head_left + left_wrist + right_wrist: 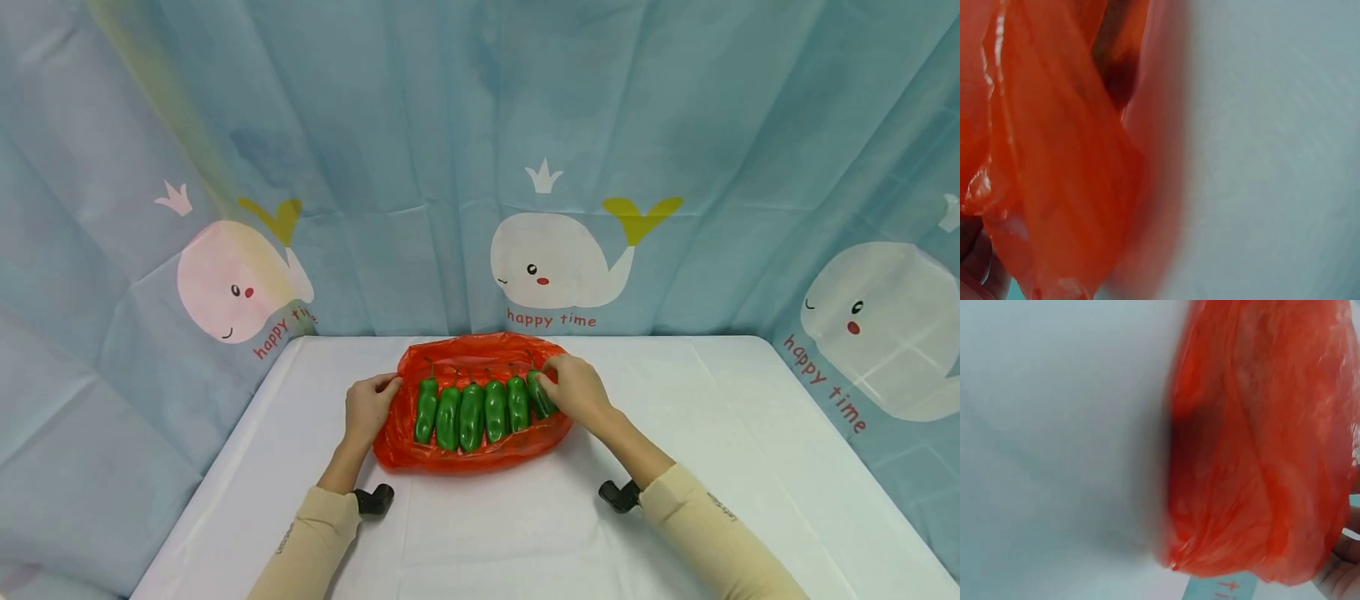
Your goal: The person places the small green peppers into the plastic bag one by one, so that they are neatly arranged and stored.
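Note:
A red plastic bag (480, 458) lies spread on the table with its mouth turned up. Inside it several green peppers (471, 417) lie side by side in a row, stems pointing away. My left hand (367, 408) pinches the bag's left rim. At the right rim, my right hand (581, 390) grips the bag's edge, its thumb beside the rightmost pepper (540, 396), which leans over. Red film fills much of the left wrist view, with a few fingers (985, 269) at its lower left. Fingers (1341, 569) also show against the bag's outside in the right wrist view.
The bag rests on a white table (480, 533) near its far edge. Behind hangs a blue curtain (420, 167) printed with whales and lettering. A black wrist-worn device (375, 500) sits on the left wrist, another black device (621, 497) on the right.

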Available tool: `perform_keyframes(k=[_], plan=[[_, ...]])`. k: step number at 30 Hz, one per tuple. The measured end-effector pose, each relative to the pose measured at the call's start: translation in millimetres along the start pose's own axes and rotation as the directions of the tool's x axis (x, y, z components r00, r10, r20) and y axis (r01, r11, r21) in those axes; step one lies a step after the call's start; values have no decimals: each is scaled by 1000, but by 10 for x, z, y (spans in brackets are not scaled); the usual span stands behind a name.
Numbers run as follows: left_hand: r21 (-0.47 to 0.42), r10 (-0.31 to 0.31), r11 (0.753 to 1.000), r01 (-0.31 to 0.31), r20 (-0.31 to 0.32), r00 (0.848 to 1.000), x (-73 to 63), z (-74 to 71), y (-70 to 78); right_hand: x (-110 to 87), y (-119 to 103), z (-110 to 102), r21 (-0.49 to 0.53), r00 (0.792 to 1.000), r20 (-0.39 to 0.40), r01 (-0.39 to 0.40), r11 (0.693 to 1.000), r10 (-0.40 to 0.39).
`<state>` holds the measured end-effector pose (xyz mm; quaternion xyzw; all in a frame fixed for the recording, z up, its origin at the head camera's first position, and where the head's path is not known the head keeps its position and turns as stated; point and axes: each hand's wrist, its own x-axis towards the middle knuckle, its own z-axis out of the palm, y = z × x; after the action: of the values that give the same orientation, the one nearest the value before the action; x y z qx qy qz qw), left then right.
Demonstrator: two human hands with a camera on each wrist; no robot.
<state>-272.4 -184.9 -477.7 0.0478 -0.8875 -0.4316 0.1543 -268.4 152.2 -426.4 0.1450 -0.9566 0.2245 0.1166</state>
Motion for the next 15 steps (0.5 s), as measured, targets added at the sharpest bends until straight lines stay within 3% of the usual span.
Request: perform_keyframes(k=[10, 15], plan=[[3, -2, 1000, 2, 3, 1000, -22, -7, 22, -52, 219, -54, 95, 991, -125, 60, 994, -47], [5, -4, 1000, 4, 16, 1000, -39, -19, 30, -117, 333, -106, 111, 991, -132, 48, 993, -33]])
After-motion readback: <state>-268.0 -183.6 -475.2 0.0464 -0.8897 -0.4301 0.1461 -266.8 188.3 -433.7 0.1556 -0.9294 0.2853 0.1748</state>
